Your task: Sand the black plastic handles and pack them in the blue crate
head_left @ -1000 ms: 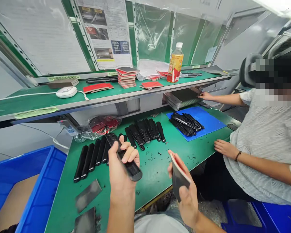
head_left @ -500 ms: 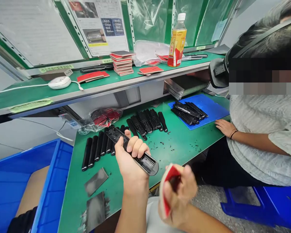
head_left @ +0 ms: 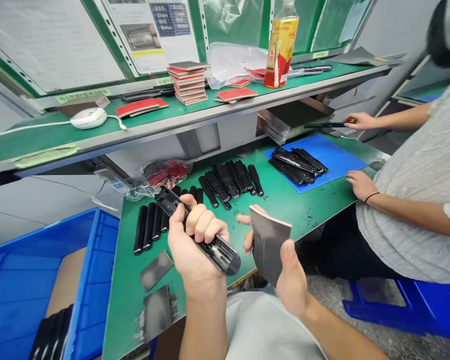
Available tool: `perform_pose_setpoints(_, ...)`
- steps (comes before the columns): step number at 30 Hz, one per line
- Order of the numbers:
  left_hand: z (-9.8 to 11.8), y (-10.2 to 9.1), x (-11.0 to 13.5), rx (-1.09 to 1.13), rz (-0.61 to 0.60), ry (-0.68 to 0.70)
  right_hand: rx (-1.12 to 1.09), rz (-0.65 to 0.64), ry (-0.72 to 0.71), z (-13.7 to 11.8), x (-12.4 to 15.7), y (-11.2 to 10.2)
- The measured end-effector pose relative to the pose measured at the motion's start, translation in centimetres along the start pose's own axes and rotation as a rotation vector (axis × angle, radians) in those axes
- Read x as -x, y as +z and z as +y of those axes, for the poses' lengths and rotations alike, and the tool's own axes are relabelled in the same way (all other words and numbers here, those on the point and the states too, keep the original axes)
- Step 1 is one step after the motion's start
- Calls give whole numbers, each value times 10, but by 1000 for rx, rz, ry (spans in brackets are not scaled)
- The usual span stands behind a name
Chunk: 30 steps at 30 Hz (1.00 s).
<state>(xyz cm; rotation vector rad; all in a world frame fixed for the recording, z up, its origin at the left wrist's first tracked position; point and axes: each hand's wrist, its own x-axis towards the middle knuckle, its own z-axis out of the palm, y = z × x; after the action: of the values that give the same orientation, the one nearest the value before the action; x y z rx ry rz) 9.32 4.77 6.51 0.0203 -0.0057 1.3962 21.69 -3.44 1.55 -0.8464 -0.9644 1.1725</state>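
Gripping the black casing (head_left: 220, 254) in your left hand (head_left: 191, 260), fingers wrapped across it, you keep its hollow, ribbed side up. What has just changed is the flexible pad (head_left: 268, 245) in your right hand (head_left: 290, 277): half a second ago its red face showed, and now its dark face does. Your thumb holds it, upright and bent, just right of the casing. The two are apart, so the pad seems not to be working the casing at this instant. Left of the casing, two loose pads (head_left: 155, 270) lie on the green bench (head_left: 123, 310); beyond it, black parts (head_left: 150, 224) lie in a row. Well to its right, a co-worker's hand (head_left: 362, 121) has come back into view with a dark strip (head_left: 333, 125).
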Motion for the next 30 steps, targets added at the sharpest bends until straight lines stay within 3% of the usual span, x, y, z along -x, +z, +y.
perform_pose_setpoints(3, 2, -1, 0, -5, -30, -20, -165, -32, 149, -5, -7, -2)
perform_pose_setpoints(9, 2, 2, -3, 47, 15, -50, -265, -5, 111, -10, -13, -12)
perform_pose_setpoints(16, -2, 7, -4, 71, 53, -92, -384, -300, 76, -24, -10, -7)
perform_pose_setpoints(19, -3, 8, -2, 57, 80, -103, -188, -378, -60, -22, -20, -8)
perform_pose_setpoints(20, -3, 8, -1, 50, 81, -111, -58, -320, -98, -18, -25, -9)
perform_pose_setpoints(22, -3, 9, 1, 52, 61, -124, 185, -50, -116, -8, -34, -15)
perform_pose_setpoints(24, -3, 10, 2, 93, 51, -121, 282, 169, -87, 1, -38, -20)
perform_pose_setpoints(25, -3, 10, 3, 125, 67, -119, 261, 151, -98, 4, -38, -22)
perform_pose_setpoints(28, -2, 11, 4, 200, 146, -141, 200, -89, -139, 12, -39, -28)
perform_pose_setpoints(30, -1, 10, 5, 206, 166, -155, 246, 22, -103, 15, -44, -33)
